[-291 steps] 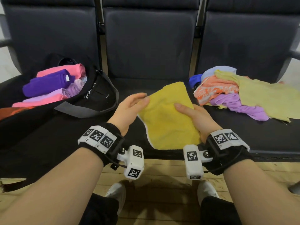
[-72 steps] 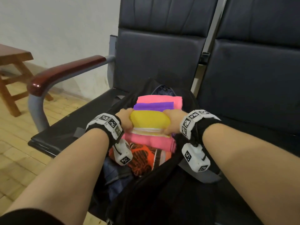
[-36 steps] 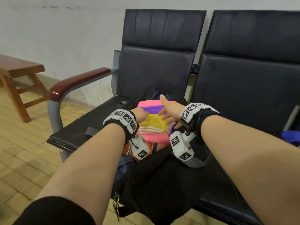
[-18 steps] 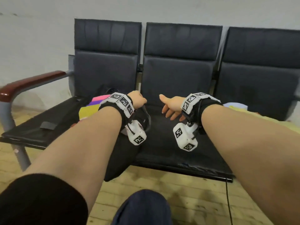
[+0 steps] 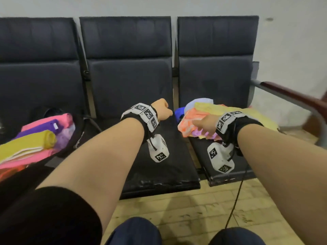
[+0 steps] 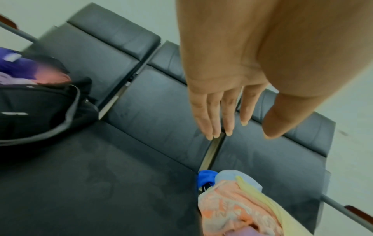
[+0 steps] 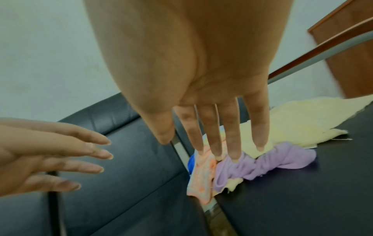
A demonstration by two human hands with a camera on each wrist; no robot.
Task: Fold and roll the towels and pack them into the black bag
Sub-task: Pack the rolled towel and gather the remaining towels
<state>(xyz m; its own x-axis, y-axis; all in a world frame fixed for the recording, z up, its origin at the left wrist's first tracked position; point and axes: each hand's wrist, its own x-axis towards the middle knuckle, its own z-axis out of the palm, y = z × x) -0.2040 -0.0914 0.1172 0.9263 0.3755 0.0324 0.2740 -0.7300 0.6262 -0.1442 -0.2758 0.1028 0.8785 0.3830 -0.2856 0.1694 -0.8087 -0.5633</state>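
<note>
From the head view, our right hand (image 5: 205, 125) reaches over the loose towels (image 5: 235, 114) on the right seat; the black bag (image 5: 77, 137) sits far left, already stuffed. Left wrist: our left hand (image 6: 226, 102) hangs empty, fingers straight. Right wrist: fingers (image 7: 212, 135) straight, slightly spread, tips near the orange towel (image 7: 201, 175); grab carelessly and we drag the lilac towel (image 7: 262, 161) along

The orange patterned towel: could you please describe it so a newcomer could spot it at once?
Find the row of dark seats and go to the loose towel pile on the rightmost one. The orange patterned towel lies at the pile's left edge, beside the seat gap. It alone has an orange-and-white print; its neighbours are plain purple, yellow and blue.
</note>
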